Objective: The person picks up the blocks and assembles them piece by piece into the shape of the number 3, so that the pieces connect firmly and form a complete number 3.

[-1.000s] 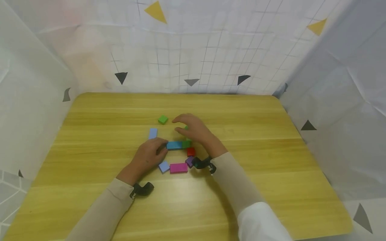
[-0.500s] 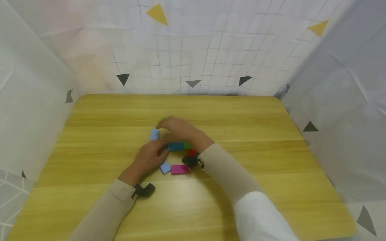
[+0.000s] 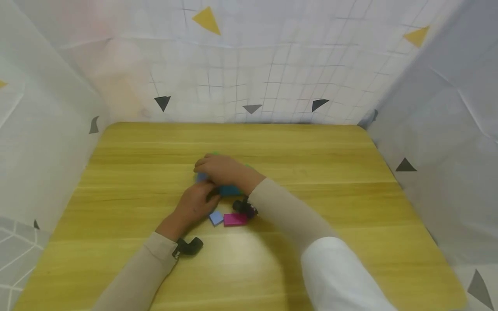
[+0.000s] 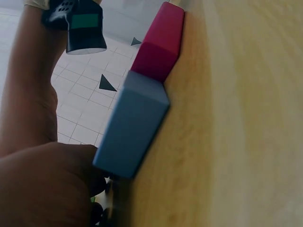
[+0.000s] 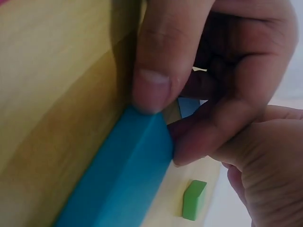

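Note:
In the head view, my left hand (image 3: 192, 207) is at the left end of a blue block (image 3: 229, 190). The right wrist view shows its thumb (image 5: 158, 71) and a finger on either side of that end, pinching it. Reaching across above it, my right hand (image 3: 223, 168) has its fingers over the far end of a light blue block (image 3: 202, 177). Its fingertips are hidden, so its grip is unclear. Closer to me lie a small light blue block (image 3: 216, 218) and a magenta block (image 3: 235, 220), touching each other in the left wrist view.
A green block (image 5: 194, 201) lies behind the hands, mostly covered in the head view. Another bit of green (image 3: 249, 166) shows past the right wrist. Black wrist cameras hang under both forearms. Pale patterned sheets (image 3: 253, 77) surround the wooden table (image 3: 311, 155).
My right hand has moved left across the blue block to the light blue block, covering most of the green pieces. The left hand stays at the blue block's end. The head view has shifted slightly.

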Action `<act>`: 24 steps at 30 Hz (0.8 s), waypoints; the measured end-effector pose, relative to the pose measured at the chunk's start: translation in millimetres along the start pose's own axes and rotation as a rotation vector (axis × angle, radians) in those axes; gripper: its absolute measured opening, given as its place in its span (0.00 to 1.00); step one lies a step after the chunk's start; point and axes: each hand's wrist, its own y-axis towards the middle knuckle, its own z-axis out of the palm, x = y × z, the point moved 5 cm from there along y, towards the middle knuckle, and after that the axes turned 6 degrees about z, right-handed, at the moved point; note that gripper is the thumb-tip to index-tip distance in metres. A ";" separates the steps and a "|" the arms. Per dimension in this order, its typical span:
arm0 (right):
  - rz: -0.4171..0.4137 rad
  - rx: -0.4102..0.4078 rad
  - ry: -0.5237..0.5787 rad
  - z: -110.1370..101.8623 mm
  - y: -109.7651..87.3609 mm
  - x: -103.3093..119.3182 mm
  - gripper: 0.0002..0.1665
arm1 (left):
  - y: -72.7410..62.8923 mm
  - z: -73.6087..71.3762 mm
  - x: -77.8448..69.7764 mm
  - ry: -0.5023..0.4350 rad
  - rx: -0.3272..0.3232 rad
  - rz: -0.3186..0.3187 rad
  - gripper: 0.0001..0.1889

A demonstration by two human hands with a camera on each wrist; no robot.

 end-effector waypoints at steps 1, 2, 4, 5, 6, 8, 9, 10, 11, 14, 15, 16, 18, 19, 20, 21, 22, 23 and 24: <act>-0.007 0.008 -0.009 -1.5 0.8 1.2 0.21 | 0.1 -0.7 -0.3 -0.002 0.002 -0.004 0.13; -0.012 0.015 -0.021 -2.5 2.0 1.9 0.21 | 0.1 -0.8 -0.4 -0.001 0.004 -0.005 0.13; -0.028 0.030 -0.042 -4.0 4.3 3.3 0.19 | 0.5 -1.0 -0.7 -0.002 0.013 -0.011 0.14; -0.036 0.036 -0.052 -4.5 5.5 3.7 0.18 | 0.5 -0.9 -0.7 0.000 0.016 -0.012 0.14; -0.039 0.046 -0.058 -4.8 6.6 3.9 0.18 | 0.5 -1.0 -0.7 -0.001 0.019 -0.014 0.14; -0.038 0.069 -0.060 -4.5 9.0 3.4 0.17 | 0.5 -1.5 -0.9 -0.004 0.019 -0.015 0.15; -0.035 0.079 -0.064 -3.8 10.2 2.8 0.16 | 0.4 -1.9 -0.9 -0.006 0.019 -0.019 0.14; -0.027 0.090 -0.066 -3.0 11.5 1.7 0.15 | 0.3 -2.1 -0.8 -0.007 0.016 -0.020 0.14; -0.020 0.098 -0.075 -1.9 12.6 0.5 0.14 | 0.2 -2.3 -0.9 -0.005 0.012 -0.015 0.14; 0.003 0.111 -0.096 0.9 15.2 -3.4 0.12 | 0.2 -2.5 -1.4 0.000 0.001 -0.002 0.14; 0.006 0.110 -0.102 1.7 15.8 -4.5 0.11 | 0.2 -2.5 -1.7 0.001 -0.002 0.002 0.14; 0.011 0.111 -0.102 2.1 15.8 -5.3 0.11 | 0.3 -2.6 -2.1 0.004 -0.007 0.008 0.14; 0.016 0.104 -0.094 2.5 15.4 -6.4 0.10 | 0.1 -3.0 -3.0 0.008 -0.014 0.015 0.14; 0.021 0.100 -0.085 2.7 15.1 -7.1 0.10 | 0.1 -3.4 -3.5 0.007 -0.016 0.017 0.14; 0.028 0.098 -0.073 2.9 14.7 -7.8 0.09 | 0.1 -3.5 -3.8 0.009 -0.018 0.019 0.14; 0.037 0.095 -0.061 3.4 14.1 -8.8 0.09 | 0.2 -3.9 -4.4 0.010 -0.021 0.022 0.14; 0.047 0.094 -0.051 3.9 13.7 -9.9 0.08 | 0.3 -4.2 -4.8 0.011 -0.023 0.024 0.14; 0.056 0.094 -0.039 4.5 13.2 -11.0 0.08 | 0.3 -4.3 -4.9 0.012 -0.022 0.025 0.14; 0.068 0.094 -0.026 5.4 12.8 -12.5 0.07 | 0.3 -4.5 -5.2 0.012 -0.023 0.026 0.14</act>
